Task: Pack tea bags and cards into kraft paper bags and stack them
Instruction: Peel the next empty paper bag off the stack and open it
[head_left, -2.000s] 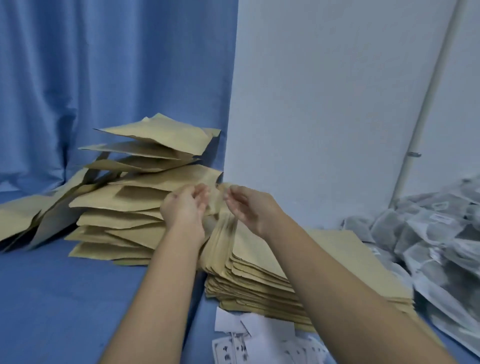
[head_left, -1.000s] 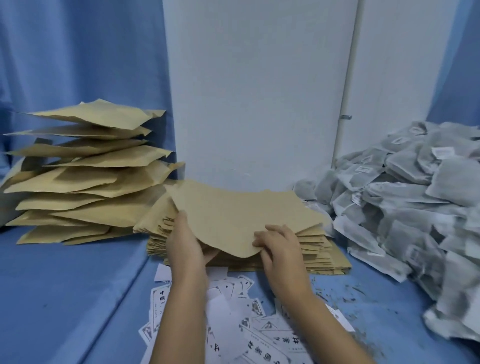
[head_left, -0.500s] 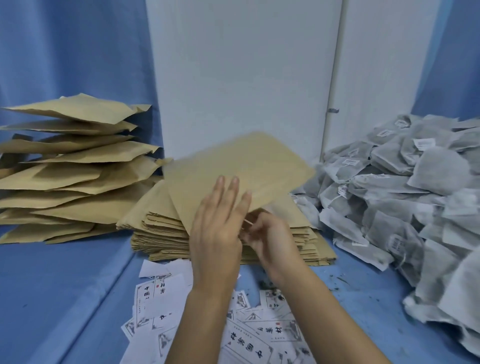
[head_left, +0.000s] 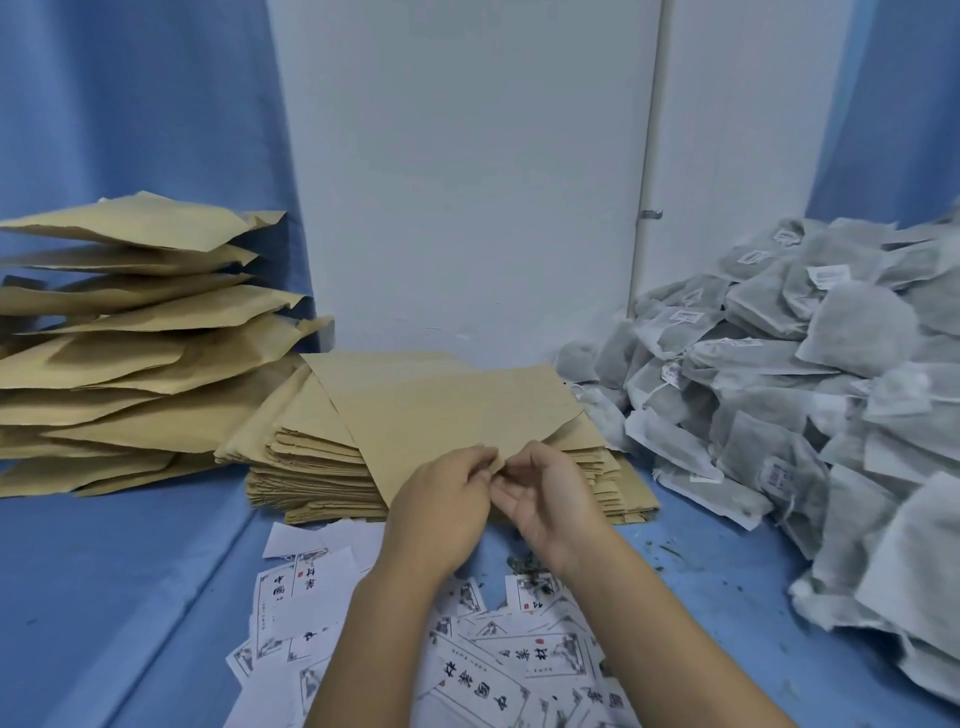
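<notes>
The paper bag (head_left: 447, 410) is at the middle of the frame, tilted over the pile of flat bags (head_left: 311, 457). It is lower than half a second ago, when it was raised with the left hand (head_left: 441, 499) spread flat against it. Now the left hand and the right hand (head_left: 550, 493) both pinch its near edge, fingertips meeting there, apparently to part the mouth. Whether it is open yet I cannot tell. Filling seems about to begin: cards (head_left: 467, 675) lie scattered on the blue worktop (head_left: 130, 597) at lower centre, and tea bags (head_left: 805, 389) are heaped at the right. The stack of filled bags (head_left: 130, 364) stands at the left.
</notes>
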